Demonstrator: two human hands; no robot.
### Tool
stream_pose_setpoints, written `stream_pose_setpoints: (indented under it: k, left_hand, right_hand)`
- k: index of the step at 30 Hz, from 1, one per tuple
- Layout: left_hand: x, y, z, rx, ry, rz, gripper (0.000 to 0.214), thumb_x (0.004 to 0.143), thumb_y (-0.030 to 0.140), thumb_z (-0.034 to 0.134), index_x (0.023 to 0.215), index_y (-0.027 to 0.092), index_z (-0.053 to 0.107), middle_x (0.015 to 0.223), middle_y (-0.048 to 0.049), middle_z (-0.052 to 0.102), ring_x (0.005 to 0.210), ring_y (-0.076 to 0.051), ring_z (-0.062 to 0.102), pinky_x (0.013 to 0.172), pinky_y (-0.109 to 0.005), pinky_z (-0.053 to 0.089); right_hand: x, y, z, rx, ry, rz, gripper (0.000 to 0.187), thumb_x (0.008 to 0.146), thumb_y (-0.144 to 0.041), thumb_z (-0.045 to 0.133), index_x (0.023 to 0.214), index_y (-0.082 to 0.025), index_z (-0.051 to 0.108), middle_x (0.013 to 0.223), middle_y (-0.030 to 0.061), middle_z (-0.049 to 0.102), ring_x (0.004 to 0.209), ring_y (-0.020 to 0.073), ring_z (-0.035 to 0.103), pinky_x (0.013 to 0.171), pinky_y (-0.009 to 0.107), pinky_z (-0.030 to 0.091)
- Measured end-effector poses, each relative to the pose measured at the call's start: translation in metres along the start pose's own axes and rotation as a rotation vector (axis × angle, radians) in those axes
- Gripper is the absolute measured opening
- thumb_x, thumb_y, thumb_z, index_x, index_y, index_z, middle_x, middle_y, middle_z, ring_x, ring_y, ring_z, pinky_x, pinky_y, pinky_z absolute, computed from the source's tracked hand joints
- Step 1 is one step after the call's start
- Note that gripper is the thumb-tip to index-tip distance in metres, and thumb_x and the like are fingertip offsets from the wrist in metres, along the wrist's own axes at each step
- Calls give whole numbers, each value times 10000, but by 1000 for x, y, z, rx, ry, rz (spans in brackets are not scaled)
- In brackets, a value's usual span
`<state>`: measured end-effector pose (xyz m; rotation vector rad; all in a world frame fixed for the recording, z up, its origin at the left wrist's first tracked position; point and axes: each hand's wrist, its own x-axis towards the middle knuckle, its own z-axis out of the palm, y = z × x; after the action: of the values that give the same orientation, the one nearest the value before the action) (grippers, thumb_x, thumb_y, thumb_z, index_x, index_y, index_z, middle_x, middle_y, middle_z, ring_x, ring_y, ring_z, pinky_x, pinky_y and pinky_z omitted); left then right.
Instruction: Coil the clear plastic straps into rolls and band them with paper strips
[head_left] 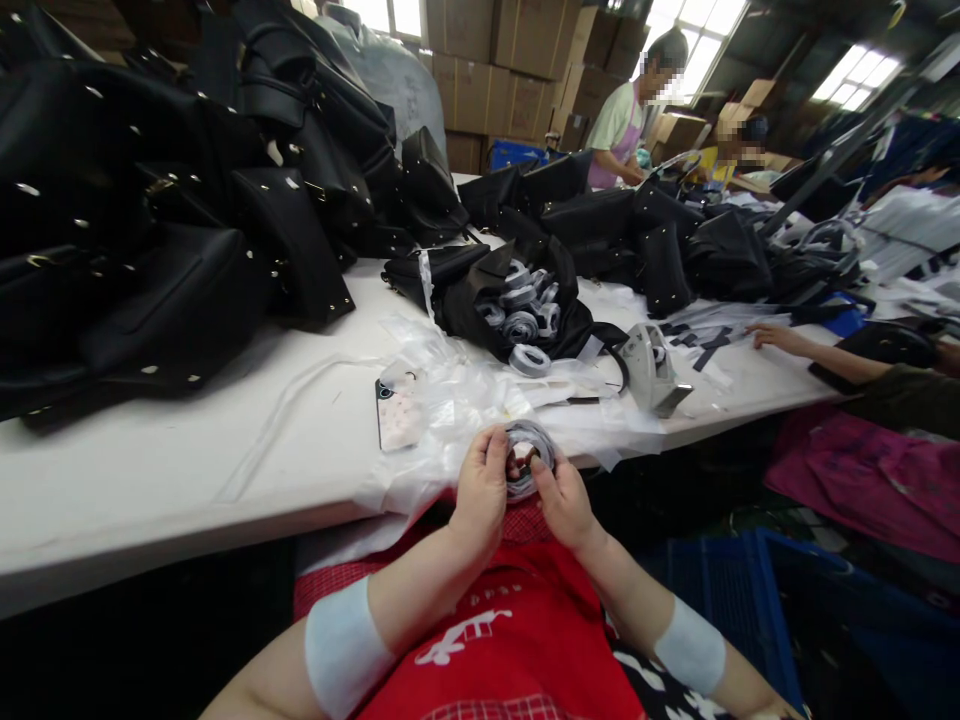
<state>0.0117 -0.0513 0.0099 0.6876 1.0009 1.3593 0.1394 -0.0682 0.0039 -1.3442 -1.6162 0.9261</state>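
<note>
Between my two hands, just off the table's front edge, is a coiled grey strap (529,437). My left hand (484,480) grips the coil's left side, fingers wrapped round it. On the other side my right hand (566,500) holds the ring too, its thumb lying across the inner edge. Beyond them a black bag (480,318) holds several more grey coils (520,326), and one loose coil (529,360) lies at its mouth. Crumpled clear plastic (457,400) covers the tabletop in front of me, beside a phone in a pink patterned case (397,412).
Black bags (187,280) are heaped on the left of the white table (172,480). A grey metal tape dispenser (651,370) stands right of the coils. A co-worker's hand (780,338) rests on the table at right. Blue crates (720,590) sit below.
</note>
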Motion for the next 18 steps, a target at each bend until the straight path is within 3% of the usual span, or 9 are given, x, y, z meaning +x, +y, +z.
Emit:
stream_pose_setpoints:
  k: [1,3,6,8,10,12,15,18]
  left_hand:
    - [-3,-2,-2,16,-2,5,436,843,593,535,927,167,572,664,43,542,566,-98,491,572,-215,437]
    - [-6,-1,-11,187,-98,32,401,894,550,470,910,163,578,767,-1,598,691,-132,556,671,-249,473]
    - [-13,5,-25,637,-442,99,333,927,423,456,1103,165,573,930,-53,659,861,-185,607,815,-311,474]
    - [-22,3,-32,887,-647,146,322,913,346,490,1185,180,542,989,-65,670,897,-207,620,833,-330,469]
    - [-32,-6,-38,1023,-722,170,260,903,290,496,1129,182,567,1001,-70,670,892,-211,626,812,-322,472]
    - [-40,-16,-45,1060,-722,175,205,918,266,461,1049,186,597,965,-61,663,866,-197,623,780,-297,473]
    - [-43,-21,-54,1010,-731,167,260,959,290,384,970,196,626,908,-49,642,842,-173,601,771,-267,464]
    - [-38,-13,-55,920,-766,66,319,971,339,364,909,187,637,861,-39,636,812,-159,583,763,-247,458]
  right_hand:
    - [2,-1,-6,-26,-49,12,387,956,-474,427,1132,-162,572,1009,102,699,921,230,654,838,342,500]
    - [6,-5,-25,-132,-265,30,368,947,-470,451,1095,-168,600,985,88,702,890,223,652,833,338,493]
    - [7,-9,-49,-307,-657,69,337,915,-468,514,1016,-175,645,932,67,703,831,214,643,792,315,481]
    - [1,-9,-54,-340,-838,87,325,886,-465,559,970,-169,666,921,62,699,814,207,635,766,288,473]
    - [-9,-4,-51,-307,-896,121,339,861,-470,591,982,-163,669,923,54,692,803,196,625,741,261,464]
    - [-20,5,-44,-241,-888,167,381,836,-489,621,1033,-165,657,915,34,680,789,181,611,713,236,455]
    - [-37,19,-34,-131,-876,242,408,812,-517,642,1022,-167,648,855,-3,643,733,147,569,653,200,431]
    - [-46,26,-28,-97,-869,258,391,857,-537,576,950,-165,650,783,-16,602,678,122,527,608,183,402]
